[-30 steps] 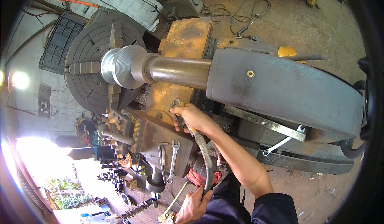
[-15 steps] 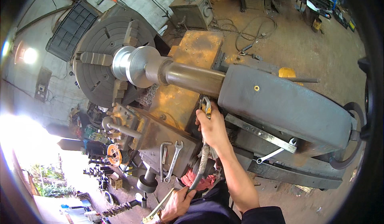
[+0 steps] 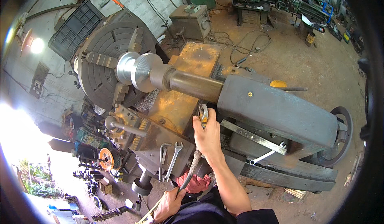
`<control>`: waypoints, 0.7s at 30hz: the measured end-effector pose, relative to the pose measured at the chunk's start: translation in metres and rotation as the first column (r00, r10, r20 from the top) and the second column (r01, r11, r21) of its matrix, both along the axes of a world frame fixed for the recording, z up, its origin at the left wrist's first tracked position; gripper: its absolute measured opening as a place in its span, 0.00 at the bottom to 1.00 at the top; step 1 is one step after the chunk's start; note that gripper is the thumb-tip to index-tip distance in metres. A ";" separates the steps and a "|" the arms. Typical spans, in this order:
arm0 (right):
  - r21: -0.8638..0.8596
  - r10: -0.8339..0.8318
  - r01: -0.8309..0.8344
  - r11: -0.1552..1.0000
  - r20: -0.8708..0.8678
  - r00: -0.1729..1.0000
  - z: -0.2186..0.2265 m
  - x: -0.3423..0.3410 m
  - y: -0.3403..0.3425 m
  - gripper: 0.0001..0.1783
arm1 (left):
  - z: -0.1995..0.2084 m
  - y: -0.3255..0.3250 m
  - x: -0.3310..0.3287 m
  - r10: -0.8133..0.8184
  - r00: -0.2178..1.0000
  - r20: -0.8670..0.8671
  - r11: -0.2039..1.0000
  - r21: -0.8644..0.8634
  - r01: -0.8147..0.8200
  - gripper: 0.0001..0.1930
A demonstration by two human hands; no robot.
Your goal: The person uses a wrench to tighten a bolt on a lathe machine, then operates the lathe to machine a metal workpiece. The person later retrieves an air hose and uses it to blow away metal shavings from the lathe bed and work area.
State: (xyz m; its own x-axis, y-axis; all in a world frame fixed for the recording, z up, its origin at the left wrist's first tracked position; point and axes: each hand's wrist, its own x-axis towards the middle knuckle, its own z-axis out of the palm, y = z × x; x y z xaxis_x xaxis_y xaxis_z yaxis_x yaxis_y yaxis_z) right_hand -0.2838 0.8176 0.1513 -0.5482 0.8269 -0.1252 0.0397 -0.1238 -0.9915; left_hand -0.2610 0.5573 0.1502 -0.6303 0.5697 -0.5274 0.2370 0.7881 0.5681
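Note:
My right hand (image 3: 209, 141) is closed around a yellow-and-grey clamp (image 3: 204, 116) on a thick, worn cable, beside the lathe's grey tailstock (image 3: 276, 110) and below its thick quill (image 3: 196, 86). Lower down, my left hand (image 3: 170, 205) grips the dark cable (image 3: 192, 171), which runs between the two hands. Ahead and to the left, a shiny stepped metal workpiece (image 3: 145, 73) sits between the large round chuck (image 3: 95, 74) and the quill. A combination spanner (image 3: 173, 162) and an L-shaped hex key (image 3: 161, 161) lie on the carriage, left of my right forearm.
Another spanner (image 3: 268, 154) rests against a flat metal bar (image 3: 254, 136) beside the tailstock. A tool post with a lever handle (image 3: 128, 129) stands left of the carriage. A red cloth (image 3: 195, 183) lies near my waist. Loose cables (image 3: 250, 50) coil on the floor beyond the lathe.
The view has shifted slightly, so the lathe sits differently in the picture. Both hands keep their hold; they appear slightly lower and more to the left.

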 end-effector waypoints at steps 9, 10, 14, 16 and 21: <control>0.022 -0.093 0.092 0.995 0.022 0.995 0.006 -0.001 -0.001 0.10 | 0.022 -0.004 -0.005 -0.012 1.000 0.006 0.999 0.037 0.012 0.23; 0.008 -0.087 0.088 0.996 -0.099 0.991 0.010 0.000 0.000 0.10 | 0.028 -0.002 -0.005 -0.010 1.000 0.010 0.998 0.061 0.009 0.22; -0.226 -0.044 -0.047 0.973 -0.378 0.925 0.023 -0.002 0.018 0.11 | 0.056 0.014 -0.005 -0.005 1.000 0.004 0.999 0.043 0.005 0.20; -0.257 -0.049 -0.081 0.963 -0.463 0.885 0.028 -0.006 0.032 0.14 | 0.068 0.027 -0.009 -0.021 0.999 -0.039 0.990 0.136 0.026 0.19; -0.357 -0.107 -0.090 0.930 -0.496 0.861 0.034 -0.031 0.077 0.16 | 0.086 0.063 -0.026 -0.057 0.975 -0.215 0.961 0.254 0.112 0.20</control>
